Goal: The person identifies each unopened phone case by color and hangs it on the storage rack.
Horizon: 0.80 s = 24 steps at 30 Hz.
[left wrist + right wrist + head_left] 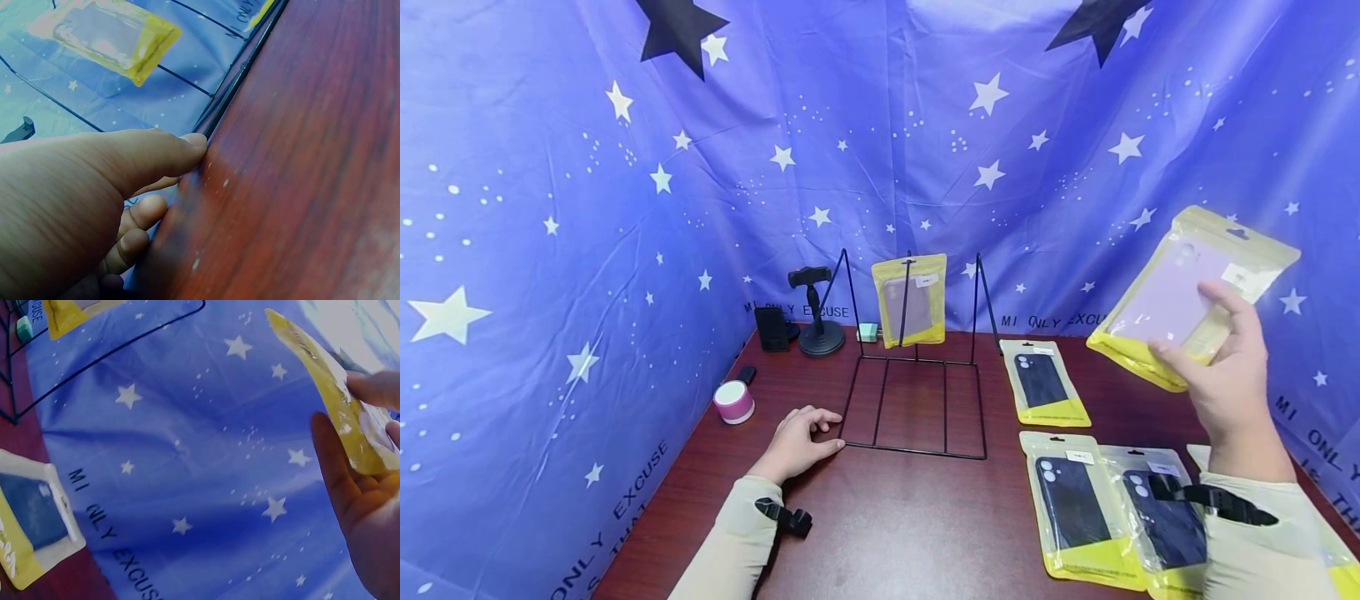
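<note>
The left hand (797, 443) touches the near left corner of the black wire rack (945, 408); whether it pinches, I cannot tell. Left of the right grip, lower, 1 pouch (921, 308) hangs there. The held pouch (1180, 292), long axis slanting up rightward, is pinched by the right hand (1228, 375).

Pale cream sleeves cover both forearms: the left sleeve (726, 537) and the right sleeve (1273, 546) are plain, close-fitting and softly wrinkled, reaching down to the wrists. Over the left cuff runs a narrow black strap (767, 508) carrying a small, blocky black camera mount (796, 523) on the thumb side. The right cuff bears a broader, slightly shiny black band (1236, 507), with a dark mount (1167, 488) likewise jutting out thumbward. Beyond the cuffs, the left hand (797, 442) and right hand (1228, 371) are bare.
</note>
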Each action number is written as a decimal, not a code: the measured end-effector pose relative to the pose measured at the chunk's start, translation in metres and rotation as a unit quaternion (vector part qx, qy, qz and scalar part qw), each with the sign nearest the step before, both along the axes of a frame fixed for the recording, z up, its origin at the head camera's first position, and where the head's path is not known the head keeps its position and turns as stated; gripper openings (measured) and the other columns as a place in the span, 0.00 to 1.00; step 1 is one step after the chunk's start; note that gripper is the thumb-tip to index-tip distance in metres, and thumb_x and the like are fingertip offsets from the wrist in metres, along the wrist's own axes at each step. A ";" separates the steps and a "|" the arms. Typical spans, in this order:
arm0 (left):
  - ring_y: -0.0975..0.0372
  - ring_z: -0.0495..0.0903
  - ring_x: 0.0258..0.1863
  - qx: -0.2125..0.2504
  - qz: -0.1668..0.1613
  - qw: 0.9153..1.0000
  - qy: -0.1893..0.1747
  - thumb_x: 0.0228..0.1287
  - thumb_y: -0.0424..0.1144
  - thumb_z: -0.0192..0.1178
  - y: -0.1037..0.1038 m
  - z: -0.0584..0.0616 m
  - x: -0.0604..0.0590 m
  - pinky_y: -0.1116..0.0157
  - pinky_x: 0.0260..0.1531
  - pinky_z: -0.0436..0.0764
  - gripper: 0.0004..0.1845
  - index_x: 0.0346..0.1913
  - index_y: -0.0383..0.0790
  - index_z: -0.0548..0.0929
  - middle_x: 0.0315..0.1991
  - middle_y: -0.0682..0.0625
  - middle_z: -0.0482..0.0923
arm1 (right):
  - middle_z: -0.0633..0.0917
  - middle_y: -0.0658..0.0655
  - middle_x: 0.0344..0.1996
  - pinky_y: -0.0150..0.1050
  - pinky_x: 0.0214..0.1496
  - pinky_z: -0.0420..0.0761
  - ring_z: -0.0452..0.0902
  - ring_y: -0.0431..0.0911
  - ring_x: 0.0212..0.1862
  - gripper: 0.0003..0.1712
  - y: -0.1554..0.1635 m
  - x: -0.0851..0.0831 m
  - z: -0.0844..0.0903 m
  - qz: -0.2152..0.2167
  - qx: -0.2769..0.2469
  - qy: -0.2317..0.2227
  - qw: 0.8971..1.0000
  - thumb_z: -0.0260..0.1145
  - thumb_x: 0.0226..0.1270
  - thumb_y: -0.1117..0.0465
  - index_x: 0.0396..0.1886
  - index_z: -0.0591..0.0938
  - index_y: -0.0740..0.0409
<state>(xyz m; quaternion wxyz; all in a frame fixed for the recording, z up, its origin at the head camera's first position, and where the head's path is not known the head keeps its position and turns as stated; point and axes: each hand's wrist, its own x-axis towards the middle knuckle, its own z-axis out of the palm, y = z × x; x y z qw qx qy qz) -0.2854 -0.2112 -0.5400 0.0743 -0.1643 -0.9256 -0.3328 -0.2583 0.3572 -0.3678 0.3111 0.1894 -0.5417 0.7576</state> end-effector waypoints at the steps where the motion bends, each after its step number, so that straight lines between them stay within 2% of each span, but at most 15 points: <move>1: 0.63 0.72 0.42 0.000 0.000 1.000 -0.001 0.58 0.48 0.79 0.000 0.000 0.000 0.54 0.49 0.69 0.19 0.52 0.54 0.89 0.36 0.62 0.75 | 0.68 0.66 0.68 0.33 0.45 0.85 0.81 0.50 0.52 0.50 -0.002 0.001 0.002 -0.003 -0.008 0.007 1.000 0.59 0.46 0.98 0.72 0.71 0.69; 4: 0.63 0.72 0.42 0.001 0.000 1.000 -0.003 0.58 0.48 0.80 0.000 -0.001 0.000 0.55 0.49 0.69 0.19 0.52 0.54 0.89 0.36 0.62 0.75 | 0.70 0.67 0.68 0.32 0.46 0.84 0.80 0.50 0.54 0.44 -0.005 0.005 0.007 -0.017 -0.014 0.019 1.000 0.61 0.48 0.95 0.69 0.73 0.74; 7: 0.63 0.72 0.42 -0.002 0.001 1.000 -0.002 0.58 0.48 0.79 0.000 -0.002 0.000 0.55 0.49 0.69 0.19 0.52 0.54 0.89 0.36 0.62 0.75 | 0.71 0.67 0.69 0.32 0.47 0.84 0.80 0.51 0.55 0.44 -0.007 0.007 0.009 -0.018 -0.007 0.035 0.999 0.63 0.46 0.95 0.69 0.73 0.77; 10: 0.63 0.72 0.42 -0.005 0.005 1.000 -0.003 0.58 0.48 0.79 0.000 -0.003 0.000 0.55 0.49 0.69 0.20 0.53 0.54 0.89 0.36 0.62 0.75 | 0.71 0.69 0.68 0.32 0.56 0.80 0.74 0.53 0.63 0.46 -0.010 0.008 0.012 -0.025 0.018 0.069 0.997 0.66 0.42 0.94 0.68 0.73 0.79; 14: 0.64 0.72 0.42 -0.006 0.005 1.000 -0.005 0.58 0.48 0.79 0.000 -0.003 -0.001 0.55 0.49 0.69 0.19 0.53 0.54 0.89 0.36 0.61 0.75 | 0.69 0.72 0.69 0.34 0.59 0.80 0.67 0.57 0.69 0.52 -0.018 0.011 0.017 0.005 0.029 0.104 0.994 0.64 0.37 0.97 0.71 0.70 0.77; 17: 0.63 0.72 0.42 -0.003 0.004 1.000 -0.003 0.57 0.48 0.79 0.000 -0.003 -0.001 0.55 0.49 0.69 0.20 0.53 0.54 0.89 0.36 0.61 0.76 | 0.66 0.72 0.71 0.38 0.50 0.85 0.72 0.57 0.65 0.59 -0.026 0.016 0.022 0.039 0.021 0.108 0.993 0.61 0.34 1.00 0.75 0.67 0.73; 19: 0.63 0.72 0.42 -0.001 0.002 1.000 0.001 0.57 0.48 0.80 0.000 -0.002 -0.001 0.55 0.49 0.69 0.20 0.52 0.53 0.89 0.36 0.61 0.76 | 0.64 0.72 0.71 0.39 0.49 0.86 0.72 0.58 0.64 0.62 -0.030 0.018 0.026 0.048 0.019 0.115 0.992 0.61 0.32 1.01 0.76 0.66 0.71; 22: 0.63 0.72 0.42 0.001 0.003 1.000 0.004 0.57 0.48 0.80 -0.001 -0.003 -0.002 0.55 0.49 0.69 0.19 0.52 0.54 0.89 0.36 0.63 0.75 | 0.64 0.70 0.71 0.37 0.49 0.85 0.69 0.57 0.65 0.61 -0.038 0.021 0.031 0.038 0.025 0.128 0.991 0.67 0.32 0.98 0.75 0.67 0.70; 24: 0.63 0.73 0.42 0.001 0.002 1.000 0.006 0.57 0.48 0.80 -0.001 -0.003 -0.002 0.55 0.49 0.69 0.19 0.52 0.55 0.89 0.35 0.63 0.75 | 0.65 0.70 0.71 0.37 0.50 0.85 0.69 0.57 0.66 0.60 -0.042 0.024 0.034 0.047 0.028 0.132 0.990 0.68 0.33 0.97 0.74 0.68 0.71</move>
